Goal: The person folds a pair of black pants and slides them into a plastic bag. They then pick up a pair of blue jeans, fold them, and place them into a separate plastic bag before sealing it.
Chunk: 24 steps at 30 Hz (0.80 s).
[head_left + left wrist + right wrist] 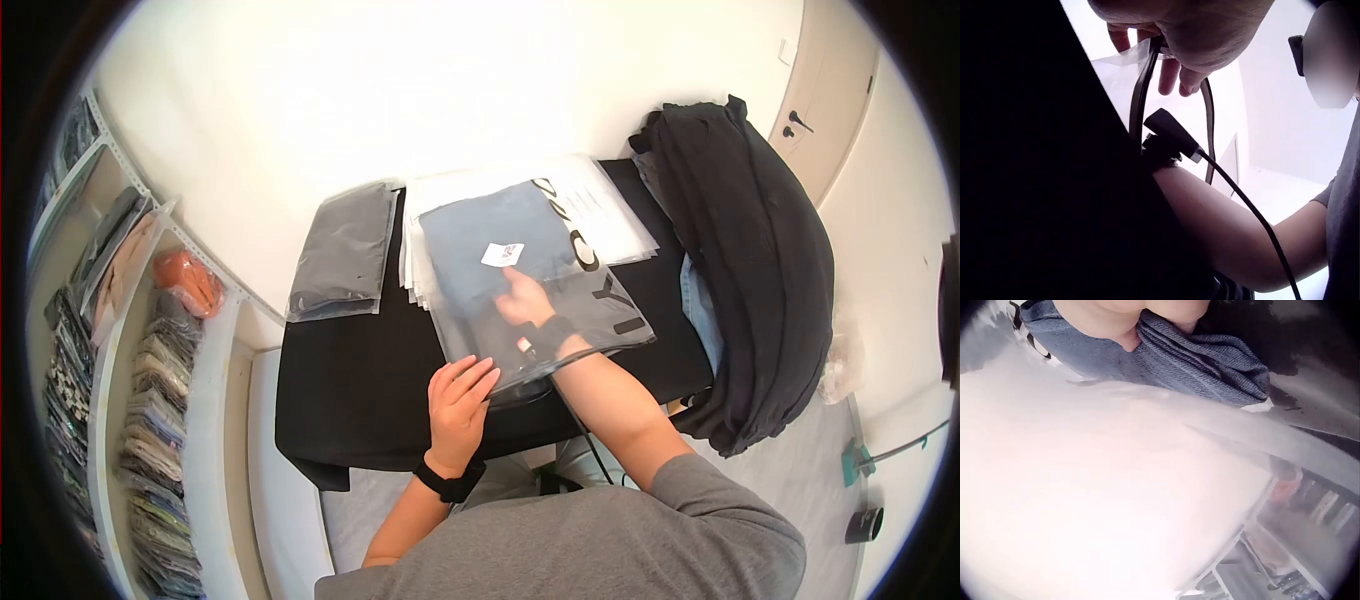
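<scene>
A clear plastic bag (612,285) with large black lettering lies over the front of the black table. Folded blue denim (470,225) is inside it, a white label (503,255) showing on top. My right hand (523,299) reaches through the bag's near opening and grips the denim's near end. The right wrist view shows thumb and fingers on the folded denim (1210,365), under the film. At the near left corner, my left hand (460,405) holds the bag's edge. The left wrist view has this left hand (1194,31) at the dark-edged opening, fingers partly hidden.
Beneath the bag is a stack of white plastic bags (620,215). A packed dark garment (343,250) lies to the left on the black tablecloth (330,410). Dark trousers (755,260) are heaped over the right side. Shelves of bagged clothes (155,420) stand at left.
</scene>
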Each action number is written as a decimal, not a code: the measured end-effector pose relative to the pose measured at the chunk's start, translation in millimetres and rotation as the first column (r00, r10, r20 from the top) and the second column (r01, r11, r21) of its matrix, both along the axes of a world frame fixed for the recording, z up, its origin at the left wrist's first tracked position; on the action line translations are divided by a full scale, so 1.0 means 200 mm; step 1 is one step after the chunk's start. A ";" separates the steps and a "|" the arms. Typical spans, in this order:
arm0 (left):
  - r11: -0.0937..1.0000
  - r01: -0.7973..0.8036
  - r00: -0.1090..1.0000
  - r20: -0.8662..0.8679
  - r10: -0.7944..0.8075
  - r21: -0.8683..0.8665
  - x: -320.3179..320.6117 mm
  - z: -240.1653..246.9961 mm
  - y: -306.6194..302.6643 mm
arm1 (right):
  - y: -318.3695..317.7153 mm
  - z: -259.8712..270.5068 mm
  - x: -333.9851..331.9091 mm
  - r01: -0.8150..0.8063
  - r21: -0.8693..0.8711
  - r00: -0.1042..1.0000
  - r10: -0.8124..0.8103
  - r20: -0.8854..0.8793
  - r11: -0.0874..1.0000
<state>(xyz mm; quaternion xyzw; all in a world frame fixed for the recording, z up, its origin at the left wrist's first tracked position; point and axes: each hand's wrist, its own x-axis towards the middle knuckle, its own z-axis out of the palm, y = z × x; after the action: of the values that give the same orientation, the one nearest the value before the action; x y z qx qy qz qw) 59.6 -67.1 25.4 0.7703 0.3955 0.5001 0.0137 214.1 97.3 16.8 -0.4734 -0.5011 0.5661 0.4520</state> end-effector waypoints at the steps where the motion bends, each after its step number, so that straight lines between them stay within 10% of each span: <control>1: 1.000 0.009 1.000 -0.001 -0.009 -0.006 0.01 0.00 0.00 | 0.00 -0.01 0.00 -0.010 0.123 0.949 -0.029 0.314 0.992; 4: 0.999 -0.003 1.000 -0.014 0.003 -0.038 -0.02 0.00 0.00 | 0.04 -0.11 0.01 -0.056 0.178 0.924 -0.017 0.383 0.982; 6: 0.997 0.038 0.997 -0.062 -0.043 -0.072 -0.08 0.02 -0.02 | 0.01 -0.10 0.01 -0.024 -0.454 0.880 -0.197 -0.433 0.891; 8: 0.983 0.080 0.990 -0.103 -0.098 -0.164 -0.17 0.06 -0.05 | -0.34 -0.08 0.12 -0.252 -0.252 0.766 0.033 -0.642 0.934; 10: 0.966 0.056 0.998 0.031 -0.049 -0.254 -0.28 0.09 -0.05 | -0.65 0.10 0.30 -0.569 -0.227 0.794 0.456 -0.403 0.790; 11: 0.944 0.041 0.995 0.102 -0.008 -0.329 -0.34 0.08 -0.04 | -0.68 0.23 0.40 -0.779 -0.267 0.612 0.782 -0.122 0.568; 13: 0.784 0.192 0.858 0.488 0.157 -0.590 -0.40 0.04 0.06 | -0.70 0.47 0.56 -0.901 -0.240 0.348 0.932 0.098 0.361; 17: 0.321 0.414 0.793 0.510 0.331 -0.852 -0.43 0.15 0.32 | -0.48 0.63 0.75 -0.357 -0.024 0.899 0.351 0.263 0.934; 20: 0.144 0.556 0.758 0.570 0.316 -0.819 -0.43 0.04 0.58 | -0.12 0.42 0.82 0.017 0.063 0.891 -0.044 0.452 0.998; 24: 0.049 0.599 0.743 0.578 0.338 -0.799 -0.32 0.02 0.69 | 0.14 0.19 0.82 -0.030 -0.441 0.951 0.161 0.263 0.897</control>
<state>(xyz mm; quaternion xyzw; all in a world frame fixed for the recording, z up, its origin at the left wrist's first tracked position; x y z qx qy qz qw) -4.3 70.4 29.9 0.3503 0.5095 0.3126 0.7211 378.7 126.0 55.6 -0.6147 -0.4473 0.6084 0.2279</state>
